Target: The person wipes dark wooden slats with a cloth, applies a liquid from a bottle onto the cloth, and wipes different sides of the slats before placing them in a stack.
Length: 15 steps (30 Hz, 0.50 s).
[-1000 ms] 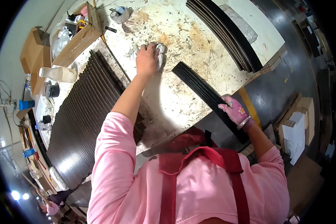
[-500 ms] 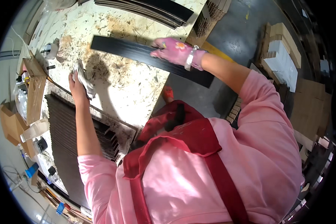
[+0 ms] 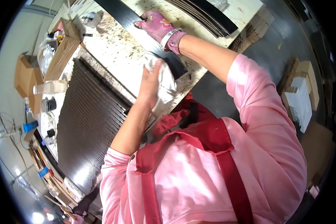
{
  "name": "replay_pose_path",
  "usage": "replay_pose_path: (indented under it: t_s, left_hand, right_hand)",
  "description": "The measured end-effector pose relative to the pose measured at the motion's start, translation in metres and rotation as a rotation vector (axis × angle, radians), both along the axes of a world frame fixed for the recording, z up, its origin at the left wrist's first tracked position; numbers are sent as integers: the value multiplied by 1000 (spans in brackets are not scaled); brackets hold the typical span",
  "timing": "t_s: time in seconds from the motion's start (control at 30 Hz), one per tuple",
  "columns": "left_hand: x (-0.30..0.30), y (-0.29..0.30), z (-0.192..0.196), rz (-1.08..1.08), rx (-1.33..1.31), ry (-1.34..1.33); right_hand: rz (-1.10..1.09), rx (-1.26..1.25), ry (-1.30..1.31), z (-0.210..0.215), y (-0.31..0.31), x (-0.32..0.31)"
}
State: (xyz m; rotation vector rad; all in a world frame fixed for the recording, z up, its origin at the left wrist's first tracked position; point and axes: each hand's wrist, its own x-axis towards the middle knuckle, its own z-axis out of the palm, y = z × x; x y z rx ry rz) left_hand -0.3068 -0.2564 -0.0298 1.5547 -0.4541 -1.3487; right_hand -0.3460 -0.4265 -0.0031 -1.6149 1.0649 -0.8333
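A white cloth [image 3: 167, 84] is partly hiding the left hand [image 3: 149, 84] — the top edge is cropping the dark board [image 3: 120, 14].

Head view: single fisheye, worn on the head, left of a side-by-side pair, facing steeply down. Wearer's chest [image 3: 186, 183] nearest, filling the lower middle; left hand [image 3: 150, 85] and right hand [image 3: 161, 30] farther out, above centre, over the surface [image 3: 110, 46]. Floor [image 3: 267, 71] toward the right rim.

Hard light bleaches the middle of the table [image 3: 106, 48] and puts a pale sheen on the dark board [image 3: 124, 19]; stacked strips [image 3: 89, 112] by the near left corner glare. Beyond that corner, two lamps [image 3: 37, 217] burn white. The view bends toward a black rim.
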Motion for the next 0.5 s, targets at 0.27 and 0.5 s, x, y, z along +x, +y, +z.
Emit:
replay_pose_path:
  t_s: [0.27,0.5]
  left_hand:
    - [-24,29,30,93,-126,83]
    - [4,41,43,-6,-213,-278]
  right_hand:
    - [-46,73,-113,6,4,34]
    - [101,328,-575,0,-1,37]
